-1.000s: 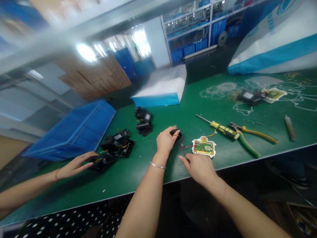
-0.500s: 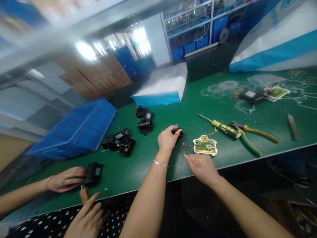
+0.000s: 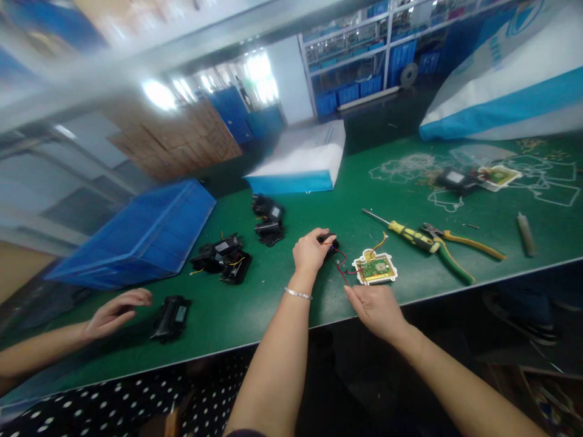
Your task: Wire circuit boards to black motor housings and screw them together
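My left hand (image 3: 310, 254), with a silver bracelet at its wrist, is closed on a small black plastic part (image 3: 330, 241) resting on the green table. Thin red wires (image 3: 341, 266) run from that part toward a white-rimmed housing (image 3: 395, 274) holding a green circuit board (image 3: 374, 267). Close to the table's front edge, my right hand (image 3: 376, 306) is closed, with its thumb and finger pinching a red wire. Most of the black part is hidden behind my left fingers. A yellow wire (image 3: 380, 243) sticks up from the housing.
Right of the housing lie a yellow screwdriver (image 3: 414, 235), pliers (image 3: 455, 252) and a tube (image 3: 526, 235). Black assemblies (image 3: 223, 258) are on the left, near a blue bin (image 3: 136, 237). A co-worker's hand (image 3: 116, 311) is beside a black unit (image 3: 171, 318). White-and-blue bags (image 3: 296, 158) stand behind.
The co-worker's hand has let go of the black unit, which now lies on the table; their other hand has left view. My own hands have hardly moved.
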The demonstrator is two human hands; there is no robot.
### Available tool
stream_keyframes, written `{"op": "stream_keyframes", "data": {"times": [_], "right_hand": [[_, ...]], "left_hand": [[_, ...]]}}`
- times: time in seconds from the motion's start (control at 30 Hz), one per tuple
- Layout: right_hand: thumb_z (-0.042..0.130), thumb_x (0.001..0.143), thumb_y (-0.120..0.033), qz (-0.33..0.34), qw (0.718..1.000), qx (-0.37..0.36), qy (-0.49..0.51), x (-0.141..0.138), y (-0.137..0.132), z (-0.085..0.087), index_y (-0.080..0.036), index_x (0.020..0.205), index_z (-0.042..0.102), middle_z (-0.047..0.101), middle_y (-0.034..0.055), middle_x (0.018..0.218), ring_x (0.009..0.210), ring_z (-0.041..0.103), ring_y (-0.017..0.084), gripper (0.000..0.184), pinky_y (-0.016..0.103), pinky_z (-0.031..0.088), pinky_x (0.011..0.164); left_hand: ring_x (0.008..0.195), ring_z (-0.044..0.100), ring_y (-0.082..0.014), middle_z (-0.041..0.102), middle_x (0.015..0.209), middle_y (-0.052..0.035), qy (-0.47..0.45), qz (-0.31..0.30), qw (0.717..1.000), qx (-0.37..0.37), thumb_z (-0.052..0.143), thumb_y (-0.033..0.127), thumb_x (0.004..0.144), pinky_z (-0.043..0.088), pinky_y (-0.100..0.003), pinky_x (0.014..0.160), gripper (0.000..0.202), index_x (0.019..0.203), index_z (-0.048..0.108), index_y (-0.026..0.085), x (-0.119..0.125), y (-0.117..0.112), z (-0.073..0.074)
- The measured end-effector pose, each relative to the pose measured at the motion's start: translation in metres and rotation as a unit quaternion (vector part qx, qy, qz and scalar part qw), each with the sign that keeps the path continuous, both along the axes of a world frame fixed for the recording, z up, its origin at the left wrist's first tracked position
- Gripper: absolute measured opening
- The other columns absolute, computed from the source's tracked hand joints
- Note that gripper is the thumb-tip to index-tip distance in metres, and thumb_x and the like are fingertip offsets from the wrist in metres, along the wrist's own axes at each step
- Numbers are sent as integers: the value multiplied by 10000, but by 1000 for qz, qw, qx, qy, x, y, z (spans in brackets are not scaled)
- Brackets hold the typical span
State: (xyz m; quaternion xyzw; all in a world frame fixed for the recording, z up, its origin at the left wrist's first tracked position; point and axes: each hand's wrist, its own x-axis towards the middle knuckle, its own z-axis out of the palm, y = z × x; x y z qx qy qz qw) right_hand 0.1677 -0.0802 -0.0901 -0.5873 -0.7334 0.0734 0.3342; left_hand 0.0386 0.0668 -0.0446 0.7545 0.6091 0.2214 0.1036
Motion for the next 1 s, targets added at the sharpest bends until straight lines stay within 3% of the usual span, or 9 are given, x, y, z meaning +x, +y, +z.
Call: {"op": "stream_keyframes", "data": {"times": [0.2,0.4,0.57,0.73,0.87,1.0], "right_hand": [[367,953,-422,-98,971,-45,215,21,11,7,-195,522,394,401,-26,482,480,405,114,487,243,260,487],[365,965,-355,-22,996,-16,85,-2,-3,3,-179,546,413,434,-21,509,489,399,99,457,263,233,546],[358,973,-327,-21,999,1,34,-9,-12,-4,-177,571,450,479,-9,527,505,450,102,439,270,238,568],[321,984,-358,-44,998,-23,49,-7,-10,-3,-183,587,455,487,-7,539,514,461,110,455,264,253,568],[365,967,-393,-54,992,-108,40,1,-12,13,-191,643,504,547,5,608,577,515,135,406,259,291,570],[482,919,-338,-41,987,-127,89,15,-18,47,-208,940,613,636,38,912,848,594,177,186,275,406,745]], "left_hand": [[994,634,-133,675,1116,94,-19,-74,997,25,565,482,828,467,-226,810,229,985,656,343,-4,-5,-3],[938,647,-169,702,1048,56,-7,-7,1000,8,547,537,817,464,-250,749,280,995,658,352,3,-7,-1],[861,655,-178,720,947,22,-8,29,1000,-7,526,577,808,455,-252,703,314,973,670,351,10,-7,1],[846,660,-187,724,928,16,7,28,1000,1,521,570,813,460,-257,695,306,962,673,350,11,-9,3],[890,661,-199,719,986,14,15,9,1000,8,518,548,824,470,-265,710,304,1000,663,347,11,-13,6],[938,650,-222,702,1064,8,24,0,1000,-2,494,571,822,481,-292,740,341,1035,655,360,12,-16,8]]}}
